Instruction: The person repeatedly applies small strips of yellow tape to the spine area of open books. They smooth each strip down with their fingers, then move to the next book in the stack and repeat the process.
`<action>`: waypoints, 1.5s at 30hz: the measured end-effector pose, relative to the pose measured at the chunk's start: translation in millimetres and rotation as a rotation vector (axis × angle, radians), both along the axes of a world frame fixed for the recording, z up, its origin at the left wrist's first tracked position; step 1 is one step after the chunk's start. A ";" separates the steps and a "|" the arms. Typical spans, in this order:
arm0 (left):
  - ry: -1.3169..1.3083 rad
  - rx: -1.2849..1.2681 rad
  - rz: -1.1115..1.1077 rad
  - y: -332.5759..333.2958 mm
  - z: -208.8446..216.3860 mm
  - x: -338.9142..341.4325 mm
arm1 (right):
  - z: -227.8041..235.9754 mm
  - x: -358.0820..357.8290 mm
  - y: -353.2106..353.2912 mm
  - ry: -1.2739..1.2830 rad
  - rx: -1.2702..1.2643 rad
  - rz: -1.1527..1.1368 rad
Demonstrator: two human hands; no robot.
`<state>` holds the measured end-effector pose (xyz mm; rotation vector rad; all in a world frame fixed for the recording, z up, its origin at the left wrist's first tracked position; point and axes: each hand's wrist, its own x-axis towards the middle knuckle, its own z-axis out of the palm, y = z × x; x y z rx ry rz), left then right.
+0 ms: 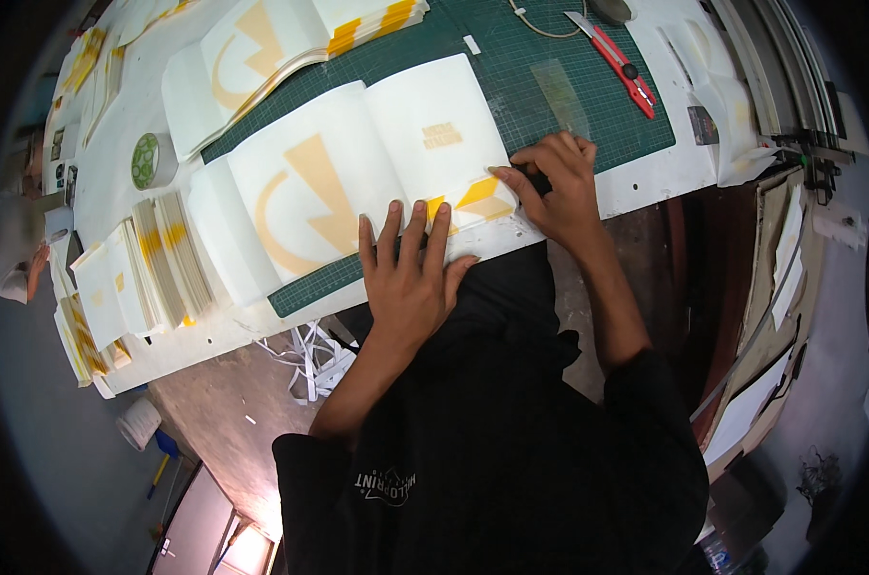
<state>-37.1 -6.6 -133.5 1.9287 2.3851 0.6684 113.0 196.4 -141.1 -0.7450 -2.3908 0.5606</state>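
Head view: a person in a black shirt (492, 450) works at a white table (166, 353) with both bare hands on or near a white open booklet (387, 158). The booklet lies at the table's near edge, mostly on a green cutting mat (621, 134), turned at a slant. Its left part bears a large pale-orange angular mark with a curved stroke, its right part a small block of the same colour, and yellow-orange slanted bands run along the lower right edge. The left hand (401, 273) is open and palm down, its fingers spread and their tips resting on the lower edge near the middle. The right hand (557, 187) is curled at the right edge, with the thumb at the banded corner and the other fingers bent; whether it pinches the paper cannot be told. Just above that hand, a translucent strip (561, 96) lies on the mat, and beyond it a red utility knife (617, 62) with its blade out. A second open booklet (205, 86) lies past the first, partly over the mat. To the left stand a green-and-white roll (152, 160) and a row of booklets (161, 254) with yellow marks. White paper strips (310, 362) lie tangled below the table edge. At the far left, another person's arm (38, 270) shows.
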 end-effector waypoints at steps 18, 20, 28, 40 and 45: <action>-0.293 -0.320 -0.170 79.4 52.5 -69.7 | -7.4 0.2 -62.3 0.054 0.071 -0.323; -0.390 -0.387 -0.162 90.4 61.7 -78.1 | -5.4 -5.0 -67.9 0.032 0.083 -0.332; -0.411 -0.607 -0.202 118.0 70.3 -95.5 | 2.1 -45.8 -106.0 0.033 0.024 -0.237; -0.332 -0.360 -0.179 91.8 62.6 -59.9 | -2.8 16.0 -24.3 0.281 0.050 -0.579; -0.402 -0.374 -0.251 89.1 61.6 -61.2 | -7.1 10.6 -18.1 0.357 -0.016 -0.608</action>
